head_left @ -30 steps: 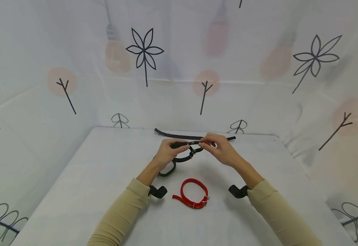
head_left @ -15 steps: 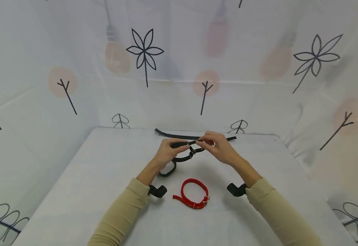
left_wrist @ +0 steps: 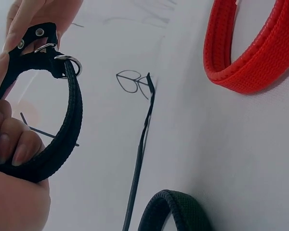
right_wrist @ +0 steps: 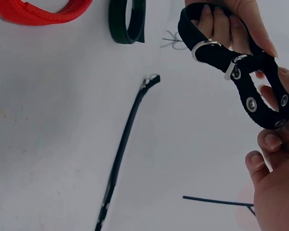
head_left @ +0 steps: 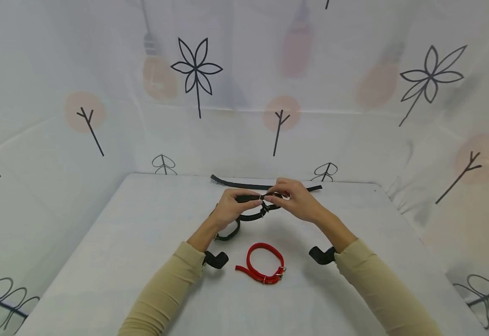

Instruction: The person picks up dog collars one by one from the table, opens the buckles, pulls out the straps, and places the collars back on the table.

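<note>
A black dog collar (head_left: 250, 217) with metal eyelets and a buckle is held above the table by both hands. My left hand (head_left: 227, 209) grips its looped side, fingers curled inside the band (left_wrist: 76, 113) in the left wrist view. My right hand (head_left: 298, 201) pinches the eyeleted end. In the right wrist view, that end bends into a small loop beyond the buckle (right_wrist: 236, 62) and D-ring (right_wrist: 197, 50). Below the hands lies a red collar (head_left: 265, 280), coiled with its buckle to the right. A dark green collar (head_left: 230, 237) stands near my left wrist, partly hidden by it.
Along the table's far edge lies a long, straightened black strap (head_left: 244, 185), partly behind my right hand. The white table (head_left: 110, 261) meets a patterned cloth backdrop (head_left: 236, 140) at the back and sides. A dark wrist mount sits on each forearm.
My right hand has moved slightly left, closer to my left hand, bringing the eyeleted end of the black collar with it. The left hand has barely shifted. The other collars lie still.
</note>
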Action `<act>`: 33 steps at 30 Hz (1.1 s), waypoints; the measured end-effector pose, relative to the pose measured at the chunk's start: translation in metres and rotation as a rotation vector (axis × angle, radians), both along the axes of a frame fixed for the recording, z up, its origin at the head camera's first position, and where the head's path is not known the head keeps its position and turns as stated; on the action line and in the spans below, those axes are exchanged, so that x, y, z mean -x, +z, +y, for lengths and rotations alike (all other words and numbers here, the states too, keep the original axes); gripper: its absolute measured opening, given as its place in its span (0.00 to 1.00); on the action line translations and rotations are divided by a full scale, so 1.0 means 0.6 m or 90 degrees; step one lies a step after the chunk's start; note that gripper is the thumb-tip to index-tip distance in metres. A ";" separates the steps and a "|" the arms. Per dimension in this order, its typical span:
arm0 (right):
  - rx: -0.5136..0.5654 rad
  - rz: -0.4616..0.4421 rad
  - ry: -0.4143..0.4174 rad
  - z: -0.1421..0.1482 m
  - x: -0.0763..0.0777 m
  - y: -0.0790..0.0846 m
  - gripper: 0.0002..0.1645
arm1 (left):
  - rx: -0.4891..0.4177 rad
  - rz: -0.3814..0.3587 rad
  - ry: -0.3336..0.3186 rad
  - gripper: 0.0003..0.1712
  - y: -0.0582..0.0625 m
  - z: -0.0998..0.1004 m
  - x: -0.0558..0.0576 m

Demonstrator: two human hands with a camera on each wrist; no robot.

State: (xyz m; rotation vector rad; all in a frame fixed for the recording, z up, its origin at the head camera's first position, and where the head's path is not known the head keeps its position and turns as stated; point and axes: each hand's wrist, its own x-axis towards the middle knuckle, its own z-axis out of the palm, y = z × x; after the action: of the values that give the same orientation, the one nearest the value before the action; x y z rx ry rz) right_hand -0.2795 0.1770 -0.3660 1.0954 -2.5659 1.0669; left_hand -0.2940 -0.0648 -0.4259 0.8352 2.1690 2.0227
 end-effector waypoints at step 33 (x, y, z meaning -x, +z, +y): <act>0.174 -0.083 -0.097 0.039 -0.008 0.009 0.09 | -0.043 -0.038 0.072 0.18 -0.003 -0.030 -0.003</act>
State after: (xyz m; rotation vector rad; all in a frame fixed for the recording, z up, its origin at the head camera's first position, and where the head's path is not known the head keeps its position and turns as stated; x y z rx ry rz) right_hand -0.2746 0.2001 -0.3604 0.7741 -2.4537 1.4373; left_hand -0.2920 -0.0830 -0.4277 0.6637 2.1732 2.1541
